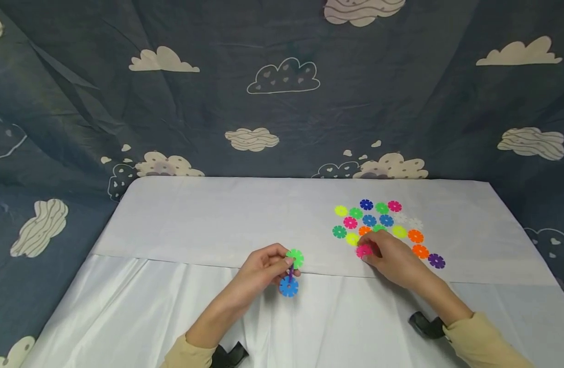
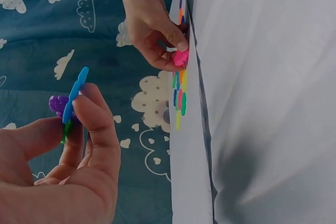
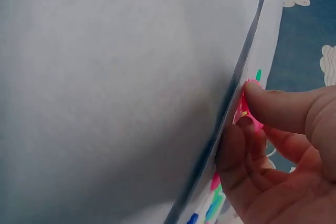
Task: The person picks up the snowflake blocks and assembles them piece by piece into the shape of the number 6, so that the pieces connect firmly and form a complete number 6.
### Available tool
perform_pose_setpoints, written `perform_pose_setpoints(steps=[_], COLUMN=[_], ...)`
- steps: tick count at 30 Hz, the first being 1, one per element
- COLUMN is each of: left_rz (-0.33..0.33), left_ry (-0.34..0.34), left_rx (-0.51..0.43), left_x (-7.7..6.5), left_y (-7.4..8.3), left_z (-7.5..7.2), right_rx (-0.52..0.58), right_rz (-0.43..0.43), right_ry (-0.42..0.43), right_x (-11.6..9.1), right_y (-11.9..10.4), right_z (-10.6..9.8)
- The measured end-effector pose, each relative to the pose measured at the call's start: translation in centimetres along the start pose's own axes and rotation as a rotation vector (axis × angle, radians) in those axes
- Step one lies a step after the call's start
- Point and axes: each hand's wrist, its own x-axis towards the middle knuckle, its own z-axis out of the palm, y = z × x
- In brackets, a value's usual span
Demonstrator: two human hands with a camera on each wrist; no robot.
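My left hand (image 1: 266, 266) pinches a small joined piece of notched plastic discs, held up over the front of the table. It is made of a green disc (image 1: 296, 258), a purple disc (image 2: 59, 105) set crosswise and a blue disc (image 1: 288, 286). At the near edge of the disc group, my right hand (image 1: 392, 255) pinches a pink notched disc (image 1: 363, 251) between thumb and fingers. In the right wrist view the thumb covers part of this pink disc (image 3: 253, 114). Some discs behind the right hand are partly hidden by it.
Several loose notched discs lie flat around the right hand, among them a dark blue disc (image 1: 367, 205), an orange disc (image 1: 416, 236) and a purple disc (image 1: 436, 261). A white cloth (image 1: 208, 220) covers the table. Behind it hangs a dark cloud-print curtain (image 1: 282, 112).
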Motion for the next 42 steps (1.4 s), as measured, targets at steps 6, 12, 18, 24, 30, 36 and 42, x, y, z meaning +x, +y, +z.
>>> perform_pose_setpoints(steps=[6, 12, 18, 24, 30, 36, 42], left_rz=[-0.006, -0.016, -0.006, -0.004, 0.004, 0.015, 0.022], left_ry=[-0.022, -0.012, 0.01, 0.021, 0.005, 0.028, 0.025], left_rx=[0.002, 0.021, 0.029, 0.002, -0.007, 0.024, 0.014], left_x=[0.1, 0.0, 0.0, 0.0, -0.1, -0.1, -0.1], left_y=[0.0, -0.2, -0.2, -0.3, -0.3, -0.2, -0.3], left_z=[-0.1, -0.2, -0.1, -0.1, 0.0, 0.2, 0.2], right_rx=[-0.023, 0.058, 0.187, 0.326, 0.45, 0.542, 0.626], right_rz=[-0.044, -0.113, -0.224, -0.291, -0.319, -0.379, -0.415], right_ry=[0.021, 0.05, 0.142, 0.196, 0.204, 0.173, 0.165], right_x=[-0.1, -0.3, -0.9, -1.5, -2.0, -2.0, -1.8], right_y=[-0.6, -1.7, -3.2, -5.6, -7.8, -8.8, -9.2], right_z=[-0.5, -0.2, 0.5, 0.8, 1.5, 2.1, 2.5])
